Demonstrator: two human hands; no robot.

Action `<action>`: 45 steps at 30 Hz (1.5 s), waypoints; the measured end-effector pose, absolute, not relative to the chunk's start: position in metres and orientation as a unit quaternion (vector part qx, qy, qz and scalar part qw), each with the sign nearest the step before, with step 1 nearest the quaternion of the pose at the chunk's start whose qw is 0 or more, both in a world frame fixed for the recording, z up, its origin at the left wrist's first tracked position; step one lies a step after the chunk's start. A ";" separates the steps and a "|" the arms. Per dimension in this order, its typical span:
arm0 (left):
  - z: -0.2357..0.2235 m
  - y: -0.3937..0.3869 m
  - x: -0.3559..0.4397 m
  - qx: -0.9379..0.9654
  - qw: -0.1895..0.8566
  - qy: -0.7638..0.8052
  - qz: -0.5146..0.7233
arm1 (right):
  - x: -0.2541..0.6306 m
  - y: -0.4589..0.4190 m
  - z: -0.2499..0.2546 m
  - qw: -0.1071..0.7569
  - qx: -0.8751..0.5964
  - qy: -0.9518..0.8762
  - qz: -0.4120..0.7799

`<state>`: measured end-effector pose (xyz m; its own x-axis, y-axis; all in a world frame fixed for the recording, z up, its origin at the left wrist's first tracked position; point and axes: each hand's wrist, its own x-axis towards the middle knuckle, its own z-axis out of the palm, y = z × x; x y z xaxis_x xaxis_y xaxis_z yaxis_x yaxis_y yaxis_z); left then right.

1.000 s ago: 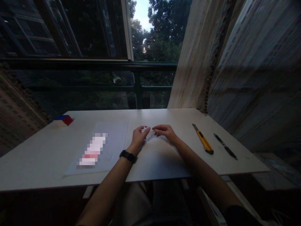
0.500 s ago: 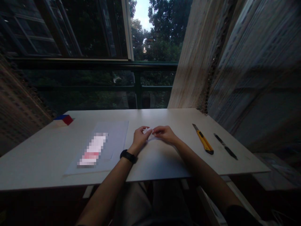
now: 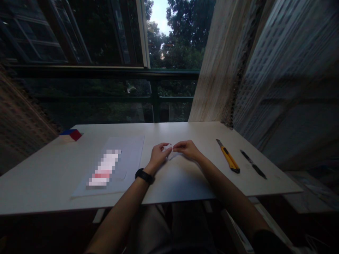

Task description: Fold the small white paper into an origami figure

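A small piece of white paper [image 3: 168, 147], seemingly folded, is held just above the middle of the table. My left hand [image 3: 159, 153], with a dark watch on its wrist, is closed on the paper between thumb and fingers. From the other side my right hand [image 3: 187, 149] pinches the paper's right edge with its fingertips. Part of the paper is hidden behind the fingers, so its exact shape cannot be made out.
Left of my hands lie white paper sheets [image 3: 134, 150] with a blurred-out strip on top. A coloured cube [image 3: 71, 135] sits at the far left. On the right are a yellow utility knife [image 3: 228, 157] and a black pen [image 3: 253, 164] on the white table [image 3: 182, 192].
The paper has turned slightly between my fingers, and its visible outline differs. My right hand has shifted very little. Everything else on the table stays put.
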<state>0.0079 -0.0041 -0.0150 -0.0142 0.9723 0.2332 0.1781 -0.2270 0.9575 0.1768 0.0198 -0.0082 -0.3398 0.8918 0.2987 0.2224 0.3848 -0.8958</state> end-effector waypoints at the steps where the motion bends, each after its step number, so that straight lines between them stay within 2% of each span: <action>1: -0.014 -0.005 0.008 0.581 0.391 0.486 0.522 | 0.177 0.020 -0.008 0.423 -0.390 -0.718 0.391; 28: -0.013 -0.009 0.013 0.584 0.409 0.453 0.535 | 0.171 0.016 -0.007 0.489 -0.417 -0.613 0.459; 33: -0.014 -0.009 0.013 0.600 0.406 0.449 0.524 | 0.174 0.016 -0.003 0.471 -0.423 -0.598 0.492; 45: -0.014 -0.013 0.015 0.606 0.391 0.480 0.499 | 0.169 0.014 -0.006 0.473 -0.459 -0.628 0.415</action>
<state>0.0150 -0.0134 -0.0137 0.0410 0.9724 0.2299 0.1905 -0.2334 0.9535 0.1686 0.0140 -0.0063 -0.1321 0.9679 0.2138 0.1838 0.2358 -0.9543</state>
